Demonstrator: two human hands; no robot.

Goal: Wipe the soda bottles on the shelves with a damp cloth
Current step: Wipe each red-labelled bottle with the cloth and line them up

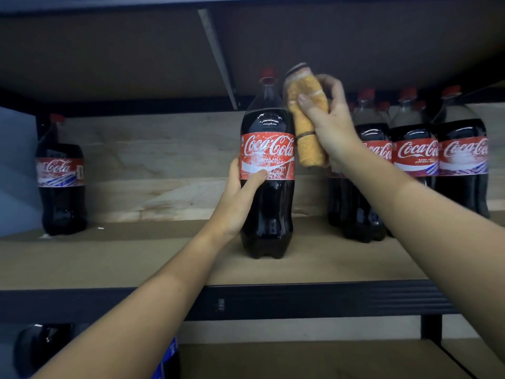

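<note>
A slanted metal brace (218, 56) is seen under the upper board. A blue-labelled dark container (169, 356) is glimpsed lower left.

Dim overall, light from front/above viewer; upper shelf underside (109, 58) v. dark. Small specular glare on centre bottle (267, 192) shoulder and right bottles (461, 160). Right hand (328, 116) + cloth (308, 119) motion-blurred. Left bottle (61, 176) soft. Wide-angle bending at edges, corners dark.
</note>
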